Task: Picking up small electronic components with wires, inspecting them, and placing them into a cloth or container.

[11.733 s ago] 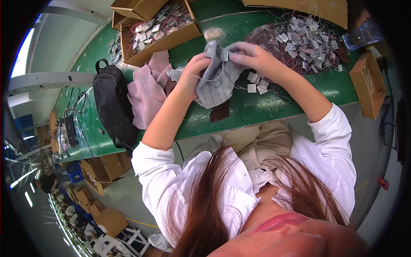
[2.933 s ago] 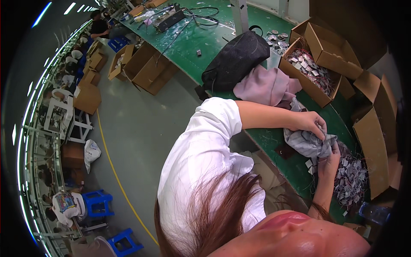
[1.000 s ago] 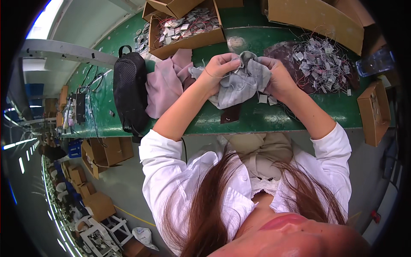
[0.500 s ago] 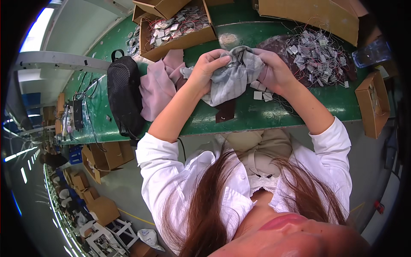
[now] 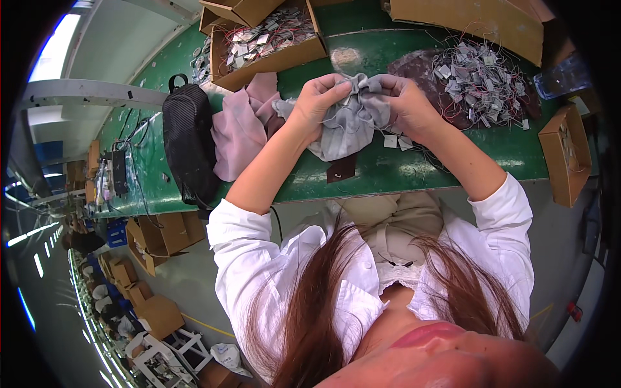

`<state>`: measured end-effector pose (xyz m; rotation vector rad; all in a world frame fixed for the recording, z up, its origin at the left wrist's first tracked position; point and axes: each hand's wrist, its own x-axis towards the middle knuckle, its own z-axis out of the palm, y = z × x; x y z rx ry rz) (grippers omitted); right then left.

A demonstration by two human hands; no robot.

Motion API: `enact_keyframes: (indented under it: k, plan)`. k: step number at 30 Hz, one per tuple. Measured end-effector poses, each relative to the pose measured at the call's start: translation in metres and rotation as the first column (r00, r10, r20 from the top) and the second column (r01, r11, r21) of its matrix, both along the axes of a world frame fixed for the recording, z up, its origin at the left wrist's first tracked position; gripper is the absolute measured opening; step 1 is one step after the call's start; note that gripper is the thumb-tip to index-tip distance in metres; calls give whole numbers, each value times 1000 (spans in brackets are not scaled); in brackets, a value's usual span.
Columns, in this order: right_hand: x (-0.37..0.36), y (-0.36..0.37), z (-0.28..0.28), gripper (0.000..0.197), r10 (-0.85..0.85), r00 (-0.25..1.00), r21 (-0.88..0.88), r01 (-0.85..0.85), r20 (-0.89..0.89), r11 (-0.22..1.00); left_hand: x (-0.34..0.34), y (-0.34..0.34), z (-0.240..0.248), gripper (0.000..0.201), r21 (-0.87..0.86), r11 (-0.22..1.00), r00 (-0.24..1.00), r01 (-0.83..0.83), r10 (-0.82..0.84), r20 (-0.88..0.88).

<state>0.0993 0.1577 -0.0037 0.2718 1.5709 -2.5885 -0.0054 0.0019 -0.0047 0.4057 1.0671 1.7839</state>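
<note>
A crumpled grey cloth [image 5: 346,132] hangs between my two hands over the green table. My left hand [image 5: 318,103] pinches its upper left part, thumb on top. At the upper right of the cloth, my right hand [image 5: 411,108] grips a bunched fold with bent fingers. Whether something small is wrapped in the cloth, I cannot tell. Just below my right hand lie a few small pale square pieces [image 5: 392,140] with thin wires. A dark brown scrap [image 5: 341,169] rests on the table under the cloth's lower edge.
On the green table [image 5: 272,184], a pink cloth [image 5: 238,136] and a black mesh bag [image 5: 187,139] lie left. A cardboard box [image 5: 272,64] of wired square pieces stands behind. At right are a heap of wired pieces [image 5: 485,84], a clear blue container [image 5: 563,81] and a small open box [image 5: 564,158].
The grey cloth has been bunched differently: its top is now gathered into a fold between my hands. The dark opening at its top no longer shows. My right hand has shifted slightly.
</note>
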Motion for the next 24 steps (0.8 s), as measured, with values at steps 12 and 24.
enact_keyframes:
  k: [12, 24]
  plan:
    - [-1, 0, 4, 20, -17, 999, -100, 13, -41, 995, 2, 1, 2, 19, -49, 999, 999, -10, 8, -46]
    - [-7, 2, -5, 24, -103, 995, -7, 103, -7, 995, 5, 2, 5, 26, -59, 998, 996, -15, 10, -86]
